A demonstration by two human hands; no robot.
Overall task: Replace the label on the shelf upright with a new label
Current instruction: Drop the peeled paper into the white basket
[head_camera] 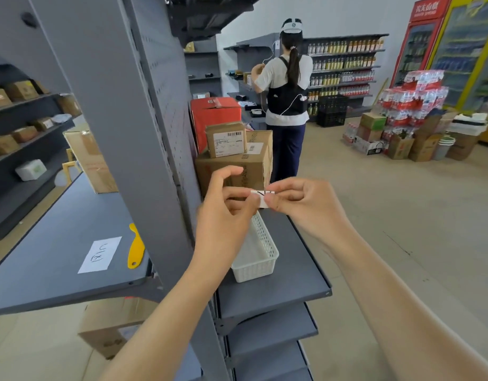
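A small white label (262, 196) with black marks is pinched between the fingertips of both hands, held in the air above the right-hand shelf. My left hand (226, 210) grips its left end, my right hand (300, 204) its right end. The grey shelf upright (143, 149) rises just left of my hands; no label shows on its visible face. A second white label (99, 254) with handwriting lies flat on the left shelf, beside a yellow plastic scraper (135, 246).
A white perforated basket (258, 254) sits on the right shelf under my hands, with stacked cardboard boxes (234, 158) behind it. Another person (286, 86) stands with their back turned at shelves further down the aisle. Water packs and cartons (407, 105) stand right.
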